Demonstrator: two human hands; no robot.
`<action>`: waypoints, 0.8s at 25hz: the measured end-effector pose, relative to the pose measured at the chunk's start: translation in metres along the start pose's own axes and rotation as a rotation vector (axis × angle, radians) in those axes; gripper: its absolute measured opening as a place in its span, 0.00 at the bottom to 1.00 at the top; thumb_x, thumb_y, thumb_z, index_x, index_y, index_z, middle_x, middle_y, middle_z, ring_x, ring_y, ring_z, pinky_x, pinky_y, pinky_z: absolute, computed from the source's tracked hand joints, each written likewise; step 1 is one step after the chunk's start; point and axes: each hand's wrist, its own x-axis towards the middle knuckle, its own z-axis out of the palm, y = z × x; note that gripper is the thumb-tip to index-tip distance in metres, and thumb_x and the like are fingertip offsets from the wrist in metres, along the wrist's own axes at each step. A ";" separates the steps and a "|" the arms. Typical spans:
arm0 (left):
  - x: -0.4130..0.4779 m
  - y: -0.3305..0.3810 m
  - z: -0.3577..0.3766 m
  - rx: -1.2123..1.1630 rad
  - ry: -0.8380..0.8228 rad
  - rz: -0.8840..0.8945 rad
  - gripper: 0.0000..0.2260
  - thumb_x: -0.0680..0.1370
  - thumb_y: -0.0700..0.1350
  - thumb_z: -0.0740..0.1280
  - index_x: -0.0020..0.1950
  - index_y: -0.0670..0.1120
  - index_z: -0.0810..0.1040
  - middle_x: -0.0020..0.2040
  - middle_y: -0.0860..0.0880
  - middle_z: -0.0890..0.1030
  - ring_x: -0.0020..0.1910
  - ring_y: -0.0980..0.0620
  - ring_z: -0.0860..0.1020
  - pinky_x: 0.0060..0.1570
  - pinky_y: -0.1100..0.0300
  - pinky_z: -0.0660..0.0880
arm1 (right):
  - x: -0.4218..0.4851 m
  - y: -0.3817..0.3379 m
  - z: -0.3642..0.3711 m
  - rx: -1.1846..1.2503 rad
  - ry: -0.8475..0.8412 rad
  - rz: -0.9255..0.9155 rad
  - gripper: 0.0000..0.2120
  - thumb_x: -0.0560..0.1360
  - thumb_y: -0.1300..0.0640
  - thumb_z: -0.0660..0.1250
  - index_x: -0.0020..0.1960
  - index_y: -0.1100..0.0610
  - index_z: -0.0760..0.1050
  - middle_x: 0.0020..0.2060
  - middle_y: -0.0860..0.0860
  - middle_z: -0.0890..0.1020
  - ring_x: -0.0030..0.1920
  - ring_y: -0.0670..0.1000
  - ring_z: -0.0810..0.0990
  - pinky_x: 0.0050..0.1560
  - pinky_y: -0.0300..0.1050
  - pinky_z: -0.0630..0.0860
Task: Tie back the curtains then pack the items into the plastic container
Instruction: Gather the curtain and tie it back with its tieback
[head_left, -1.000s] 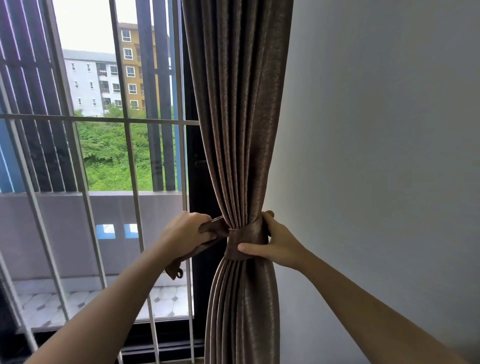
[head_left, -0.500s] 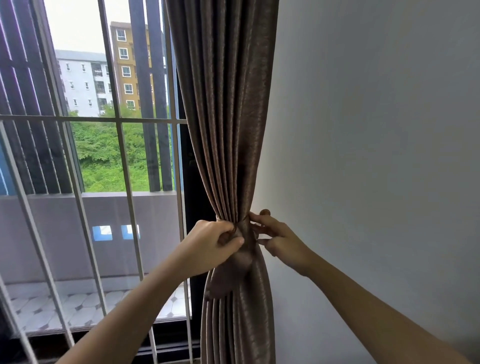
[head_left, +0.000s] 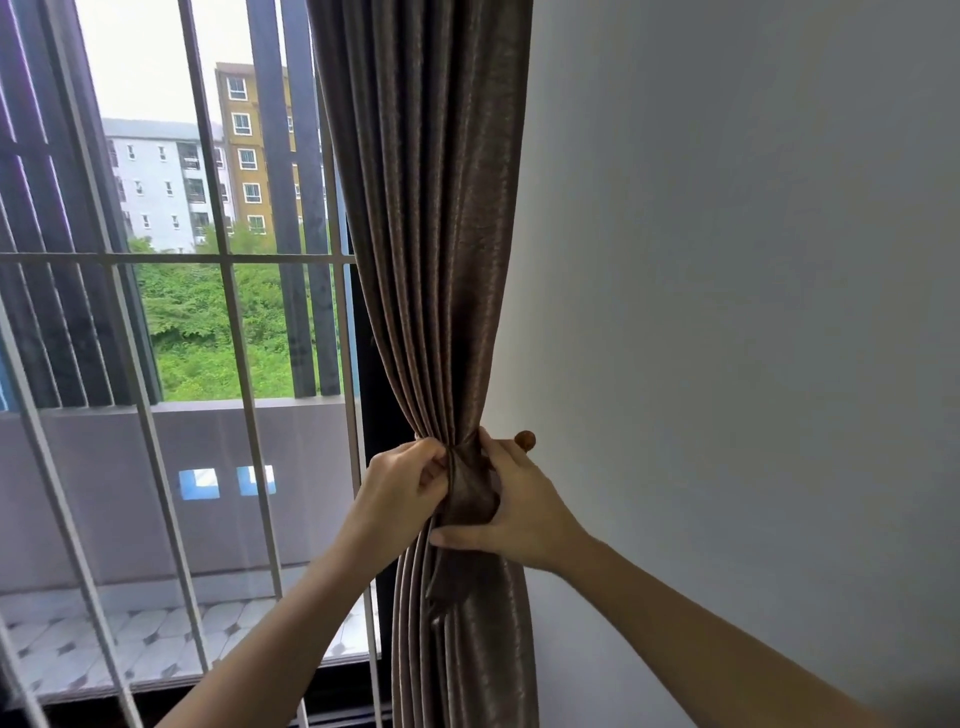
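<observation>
A brown pleated curtain (head_left: 431, 234) hangs gathered beside the wall, pinched in at its middle by a matching brown tieback band (head_left: 470, 491). My left hand (head_left: 400, 491) grips the band from the left side of the bunched fabric. My right hand (head_left: 522, 506) holds the band from the right, thumb under it. A loose end of the band (head_left: 441, 587) hangs down the front of the curtain. A small round brown knob (head_left: 525, 440) sticks out of the wall just above my right hand. No plastic container is in view.
A plain grey wall (head_left: 727, 312) fills the right half. To the left is a window with white metal bars (head_left: 234, 338), a dark frame (head_left: 376, 467), and a tiled balcony outside.
The band went from pulled out to the left to wrapped tight on the curtain. Both hands have closed in on it, and the wall knob now shows above my right hand.
</observation>
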 end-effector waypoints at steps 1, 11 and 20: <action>0.002 -0.002 0.001 0.026 0.008 0.006 0.03 0.71 0.33 0.67 0.39 0.39 0.77 0.30 0.58 0.70 0.27 0.58 0.71 0.30 0.72 0.68 | 0.001 0.000 0.007 -0.043 0.031 0.013 0.43 0.61 0.39 0.74 0.70 0.46 0.59 0.61 0.46 0.72 0.56 0.48 0.75 0.59 0.44 0.75; 0.007 -0.007 0.000 0.161 0.031 0.117 0.10 0.73 0.38 0.70 0.53 0.42 0.77 0.33 0.53 0.75 0.28 0.52 0.74 0.29 0.71 0.70 | 0.011 0.010 -0.017 0.199 0.004 0.075 0.31 0.70 0.71 0.60 0.69 0.49 0.68 0.44 0.41 0.79 0.39 0.40 0.79 0.41 0.33 0.73; 0.026 0.005 -0.003 0.298 -0.224 -0.087 0.10 0.77 0.50 0.62 0.54 0.47 0.77 0.36 0.49 0.78 0.35 0.48 0.77 0.35 0.58 0.73 | 0.029 0.027 -0.039 0.324 -0.071 0.116 0.23 0.72 0.71 0.58 0.63 0.55 0.74 0.52 0.49 0.81 0.52 0.48 0.80 0.51 0.39 0.77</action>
